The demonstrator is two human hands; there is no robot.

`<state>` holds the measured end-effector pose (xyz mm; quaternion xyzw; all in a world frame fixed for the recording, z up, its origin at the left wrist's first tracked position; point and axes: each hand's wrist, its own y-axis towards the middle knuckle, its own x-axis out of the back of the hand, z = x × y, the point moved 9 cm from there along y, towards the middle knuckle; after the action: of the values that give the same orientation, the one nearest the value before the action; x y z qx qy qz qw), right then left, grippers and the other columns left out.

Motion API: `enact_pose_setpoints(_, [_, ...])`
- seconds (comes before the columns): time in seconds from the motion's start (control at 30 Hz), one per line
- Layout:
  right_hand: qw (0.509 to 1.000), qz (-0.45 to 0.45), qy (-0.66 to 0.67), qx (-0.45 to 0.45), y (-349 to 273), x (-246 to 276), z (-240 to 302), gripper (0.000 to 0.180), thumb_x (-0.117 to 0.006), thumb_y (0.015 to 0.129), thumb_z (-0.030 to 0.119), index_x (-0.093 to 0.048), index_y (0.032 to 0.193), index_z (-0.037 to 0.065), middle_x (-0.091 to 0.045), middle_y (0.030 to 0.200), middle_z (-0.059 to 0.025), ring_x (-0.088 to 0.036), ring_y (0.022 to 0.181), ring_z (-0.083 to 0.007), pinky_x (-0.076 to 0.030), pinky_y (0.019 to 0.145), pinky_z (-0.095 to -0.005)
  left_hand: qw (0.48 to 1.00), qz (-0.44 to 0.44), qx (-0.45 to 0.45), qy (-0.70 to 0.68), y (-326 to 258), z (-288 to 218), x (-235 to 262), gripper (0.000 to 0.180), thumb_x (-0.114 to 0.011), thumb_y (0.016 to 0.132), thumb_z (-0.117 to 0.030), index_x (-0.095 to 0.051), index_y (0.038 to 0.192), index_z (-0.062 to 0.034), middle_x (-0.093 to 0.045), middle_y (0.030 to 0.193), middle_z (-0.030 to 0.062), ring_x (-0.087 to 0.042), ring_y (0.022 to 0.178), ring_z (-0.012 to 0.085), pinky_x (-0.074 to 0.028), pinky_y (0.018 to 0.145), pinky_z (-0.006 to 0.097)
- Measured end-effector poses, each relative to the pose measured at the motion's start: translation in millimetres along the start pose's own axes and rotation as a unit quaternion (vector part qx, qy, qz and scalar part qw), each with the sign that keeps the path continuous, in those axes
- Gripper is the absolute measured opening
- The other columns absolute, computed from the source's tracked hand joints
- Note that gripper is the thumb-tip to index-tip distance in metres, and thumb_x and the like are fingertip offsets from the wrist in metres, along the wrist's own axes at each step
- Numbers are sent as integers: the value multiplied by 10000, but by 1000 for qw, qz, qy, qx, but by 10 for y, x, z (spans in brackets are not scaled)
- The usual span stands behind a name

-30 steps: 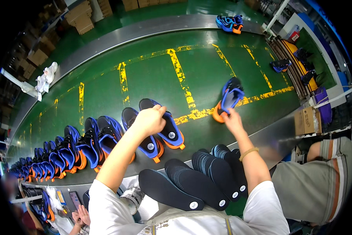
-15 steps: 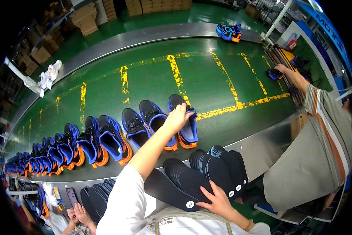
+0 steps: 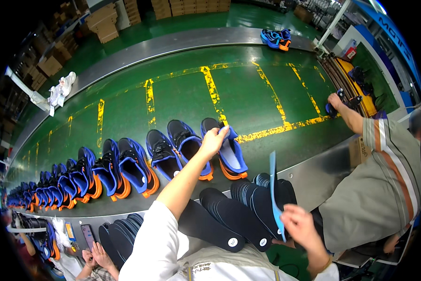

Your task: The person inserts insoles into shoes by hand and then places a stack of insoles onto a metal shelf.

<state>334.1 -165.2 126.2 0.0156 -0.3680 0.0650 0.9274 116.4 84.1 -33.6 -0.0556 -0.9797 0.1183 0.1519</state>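
Note:
My left hand [image 3: 213,139] reaches out over the green conveyor belt [image 3: 182,98] and grips the collar of a blue, black and orange shoe [image 3: 229,152], the rightmost in a long row. My right hand [image 3: 298,225] is low at the near edge and pinches a thin insole [image 3: 273,192], held on edge with its blue side showing. Just left of it lies a fanned stack of black insoles [image 3: 234,215] on the near ledge.
The row of matching shoes [image 3: 102,171] runs left along the belt. A person in a grey striped shirt [image 3: 383,187] at right reaches to a shoe [image 3: 344,100] at the belt's end. Another pair [image 3: 276,37] sits far back. Someone's hands [image 3: 95,255] show at lower left. Cardboard boxes [image 3: 102,21] stand behind.
My right hand has lifted one insole off the stack and stands it upright. My left hand stays on the rightmost shoe. The neighbour's arm reaches lower along the belt's right end.

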Motion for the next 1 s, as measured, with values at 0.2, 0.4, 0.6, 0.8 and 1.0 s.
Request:
enact_pose_setpoints(0.2, [954,221,133,-154,1189,-512,-414,195,-666,727,170,-663,774,-20,-633,671,-92,-574,634,-113,-456,597,-259,990,-15,-109,91,-131,-254,-65,543,-488,831,-467,-569,836,70,-588,742,252,-594,758,353,-440,688,405])
enact_pose_setpoints(0.4, [966,202,-152,-49,2078,-1317,-386,173,-567,695,135,-643,649,-13,-595,629,-203,-604,656,-329,-487,653,-383,990,55,-63,116,26,-166,-61,614,-447,823,-523,-586,797,74,-590,769,272,-592,804,376,-440,716,411])
enact_pose_setpoints(0.6, [947,134,-267,115,1919,-1577,-202,151,-521,733,74,-602,686,-45,-544,776,-228,-562,724,-361,-464,714,-428,991,96,-18,95,108,50,-51,588,-468,846,-511,-603,779,57,-553,587,100,-520,569,143,-422,537,311])
enact_pose_setpoints(0.8, [940,167,-294,49,2060,-1632,-413,189,-500,752,85,-603,825,-56,-505,998,-269,-563,887,-367,-474,762,-422,991,61,-57,107,122,7,-80,599,-471,834,-504,-591,808,83,-581,647,201,-575,635,243,-443,613,359])
enact_pose_setpoints(1.0, [922,153,-353,50,2014,-1622,-231,249,-531,765,186,-600,886,-21,-508,1021,-245,-552,888,-367,-478,761,-417,991,42,-39,123,29,6,51,620,-481,809,-531,-599,854,76,-602,764,253,-612,775,324,-451,701,380])
